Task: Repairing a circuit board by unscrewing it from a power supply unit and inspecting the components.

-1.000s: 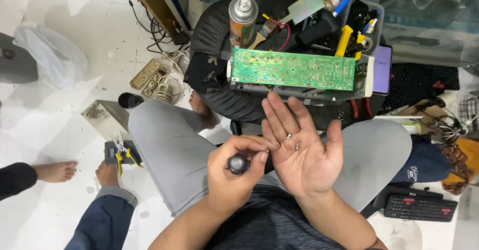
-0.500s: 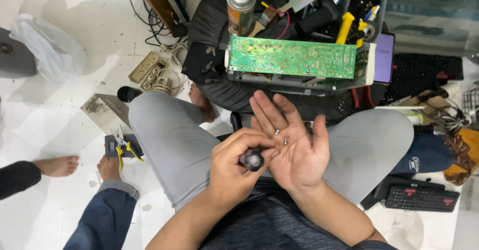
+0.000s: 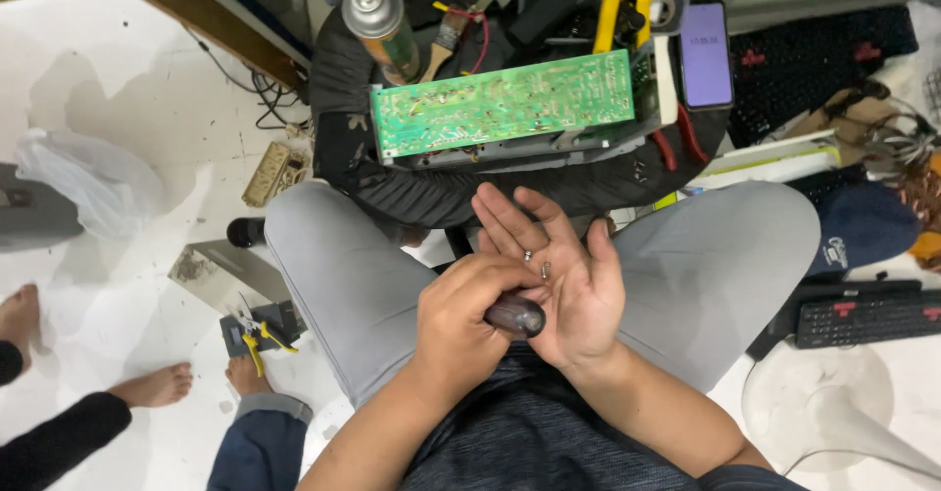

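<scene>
Both hands met over the person's lap, forearms rising from the bottom edge of the view. Left hand [image 3: 469, 319] was curled tight, fingers wrapped together around the dark handle of a screwdriver [image 3: 517, 315], whose rounded butt end poked out beside the thumb; the shaft and tip were hidden. Right hand [image 3: 567, 280] lay palm up and spread flat, fingers apart and pointing away from the body, gripping nothing. Two small screws [image 3: 536, 262] rested loose on its palm, close to the base of the fingers, and the left hand's knuckles pressed against the heel of that open palm.

Just beyond the fingertips sat a green circuit board [image 3: 505, 102], fixed on a metal chassis that rested on a round dark stool [image 3: 431, 192] between the knees. A spray can [image 3: 377, 16] stood at the stool's far left, and a phone [image 3: 706, 55] with a lit purple screen lay at the board's right end. Yellow-handled pliers [image 3: 257, 332] lay on the floor to the left.
</scene>
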